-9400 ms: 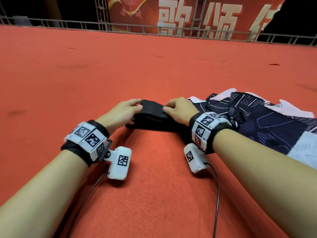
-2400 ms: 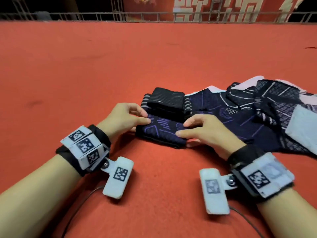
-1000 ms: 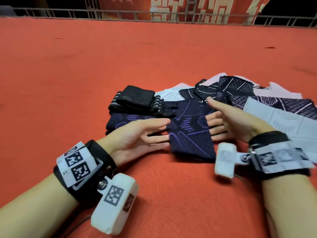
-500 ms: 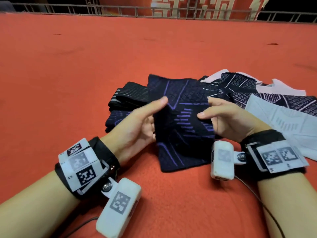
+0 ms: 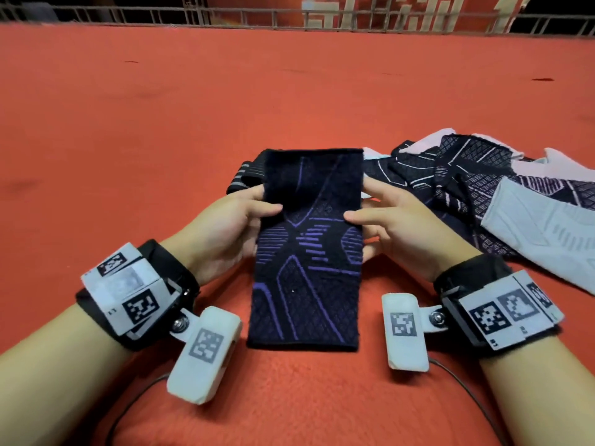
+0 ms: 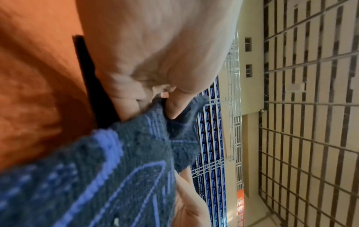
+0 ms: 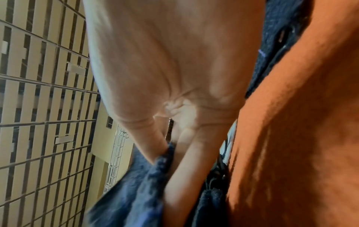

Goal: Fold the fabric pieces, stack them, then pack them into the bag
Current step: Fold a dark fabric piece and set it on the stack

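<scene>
A dark navy fabric piece with purple lines (image 5: 309,252) is held up lengthwise in front of me, its near end lying on the red carpet. My left hand (image 5: 238,220) pinches its left edge, thumb on top; the same pinch shows in the left wrist view on the navy fabric (image 6: 136,153). My right hand (image 5: 383,220) pinches the right edge, seen close up on the fabric (image 7: 139,184) in the right wrist view. Behind it a folded black striped piece (image 5: 244,178) peeks out at the left. No bag can be seen.
A loose pile of dark patterned and white fabric pieces (image 5: 483,194) lies to the right on the red carpet (image 5: 161,123). A metal railing (image 5: 257,17) runs along the far edge.
Both hands picked the navy piece off the pile and brought it to the middle, stretched out lengthwise. It now covers most of the folded stack behind it.
</scene>
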